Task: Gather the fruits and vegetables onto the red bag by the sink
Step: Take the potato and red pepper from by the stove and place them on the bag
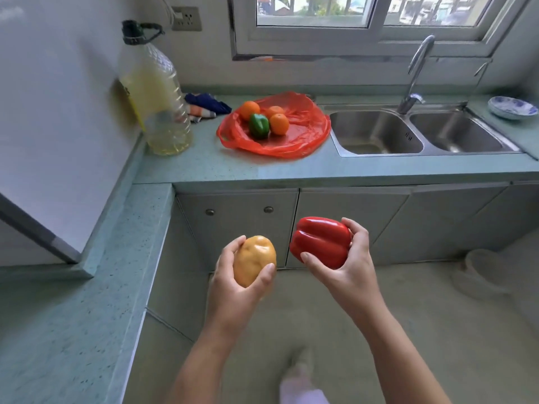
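The red bag [303, 132] is spread flat on the bench [204, 167] beside the sink [376, 132], so produce stays put: three oranges [279, 123] and a green pepper [258, 125] are gathered there. A potato [254, 260], long axis roughly upright, is clasped in the left hand [233, 282]. A red pepper [320, 242] is gripped in the right hand [351, 266], its stem end apparently turned away, well short of the bag.

Bag [303, 132] on counter [204, 167], left of sink [376, 132].
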The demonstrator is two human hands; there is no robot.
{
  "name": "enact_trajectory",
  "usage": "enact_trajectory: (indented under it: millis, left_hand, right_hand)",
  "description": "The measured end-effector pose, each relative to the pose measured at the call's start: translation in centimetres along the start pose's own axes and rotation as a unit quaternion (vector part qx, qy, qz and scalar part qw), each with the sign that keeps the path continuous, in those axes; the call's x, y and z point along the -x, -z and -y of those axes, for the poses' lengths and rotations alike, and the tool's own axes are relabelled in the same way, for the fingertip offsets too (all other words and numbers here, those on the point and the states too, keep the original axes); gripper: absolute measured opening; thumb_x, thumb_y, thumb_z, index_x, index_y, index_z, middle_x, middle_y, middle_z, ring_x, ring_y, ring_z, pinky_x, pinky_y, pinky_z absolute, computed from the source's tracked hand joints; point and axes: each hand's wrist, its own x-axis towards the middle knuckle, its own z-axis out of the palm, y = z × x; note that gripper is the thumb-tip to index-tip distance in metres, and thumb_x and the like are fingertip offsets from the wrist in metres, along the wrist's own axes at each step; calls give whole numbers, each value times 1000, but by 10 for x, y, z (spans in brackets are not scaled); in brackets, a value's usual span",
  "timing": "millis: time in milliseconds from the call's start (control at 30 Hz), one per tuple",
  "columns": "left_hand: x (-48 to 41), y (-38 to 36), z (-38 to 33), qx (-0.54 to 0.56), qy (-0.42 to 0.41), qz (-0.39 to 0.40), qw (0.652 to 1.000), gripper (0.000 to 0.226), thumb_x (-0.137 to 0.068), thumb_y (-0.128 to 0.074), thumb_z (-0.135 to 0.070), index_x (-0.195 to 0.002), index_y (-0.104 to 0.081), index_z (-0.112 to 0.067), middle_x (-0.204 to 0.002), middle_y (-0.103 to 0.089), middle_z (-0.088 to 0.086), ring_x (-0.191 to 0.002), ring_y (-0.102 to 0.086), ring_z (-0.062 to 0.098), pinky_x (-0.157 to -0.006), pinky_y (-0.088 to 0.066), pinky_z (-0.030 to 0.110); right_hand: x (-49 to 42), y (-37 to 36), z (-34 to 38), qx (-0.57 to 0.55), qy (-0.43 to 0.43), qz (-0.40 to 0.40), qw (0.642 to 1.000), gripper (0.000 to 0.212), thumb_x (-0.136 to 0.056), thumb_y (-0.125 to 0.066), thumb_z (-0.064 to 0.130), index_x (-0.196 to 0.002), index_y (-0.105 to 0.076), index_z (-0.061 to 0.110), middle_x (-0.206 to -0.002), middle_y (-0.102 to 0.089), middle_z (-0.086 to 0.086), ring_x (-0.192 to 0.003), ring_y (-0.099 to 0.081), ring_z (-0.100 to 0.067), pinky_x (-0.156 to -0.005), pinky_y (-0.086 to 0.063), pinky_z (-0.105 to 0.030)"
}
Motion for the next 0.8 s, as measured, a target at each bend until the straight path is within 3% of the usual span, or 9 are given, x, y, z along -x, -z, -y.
enact_trajectory:
  millis: [133, 233, 433, 533, 633, 700, 800]
  left_hand:
    - [-55, -20, -1, -13, 7, 2, 1000, 57, -59, -70, -50, -111, -45, -50, -118, -51, -19, -102, -54, 0, -86, -47, 26]
    - [-116, -47, -11, -19, 2, 12, 1000, 54, -63, -70, -44, -110, -44, -50, -116, -52, -19, -100, -54, -3, -86, -47, 24]
    - [-223, -106, -51, -44, -34, 27, 998, 57, -71, -74, -41, -118, -42, -46, -117, -50, -18, -101, -52, -3, -86, -47, 24]
    - [-257, -129, -57, -42, -39, 26, 998, 59, -73, -74, -37, -121, -41, -44, -116, -48, -21, -103, -51, -1, -88, -49, 31]
    - [-282, -145, -55, -52, -31, 26, 998, 59, -72, -75, -37, -120, -42, -43, -115, -48, -22, -104, -51, 0, -90, -49, 36]
    - [-299, -150, -54, -57, -27, 29, 998, 59, -69, -73, -44, -118, -41, -46, -117, -48, -21, -104, -51, 1, -90, -48, 32]
    - [-327, -155, -52, -66, -26, 26, 997, 60, -72, -74, -41, -121, -40, -44, -120, -49, -15, -105, -52, 5, -86, -47, 27]
  right_hand:
    - [-58, -10, -10, -11, 0, 14, 1000, 82, -59, -78, 38, -125, -30, 30, -124, -44, -1, -106, -51, -12, -79, -40, -10]
    - [-121, -9, -20, -25, 2, 17, 1000, 79, -64, -81, 29, -124, -30, 32, -124, -43, 0, -107, -51, -13, -79, -40, -10]
    - [-242, 15, -25, -26, 23, 8, 999, 81, -65, -81, 27, -129, -32, 29, -124, -45, -3, -108, -51, -14, -86, -40, -21]
    - [-288, 24, -27, -3, 36, 10, 999, 81, -64, -80, 29, -130, -32, 30, -124, -44, -1, -105, -50, -10, -80, -39, -10]
    - [-318, 27, -33, 7, 30, 10, 999, 79, -66, -79, 26, -131, -33, 29, -121, -39, 3, -97, -46, 6, -69, -37, 2]
    - [-332, 27, -40, 12, 22, 7, 1000, 79, -67, -79, 24, -131, -33, 28, -118, -35, 4, -92, -41, 17, -68, -33, 6]
    - [-352, 24, -50, 29, 6, 12, 999, 80, -67, -79, 24, -132, -32, 25, -118, -34, 3, -90, -38, 18, -67, -30, 8]
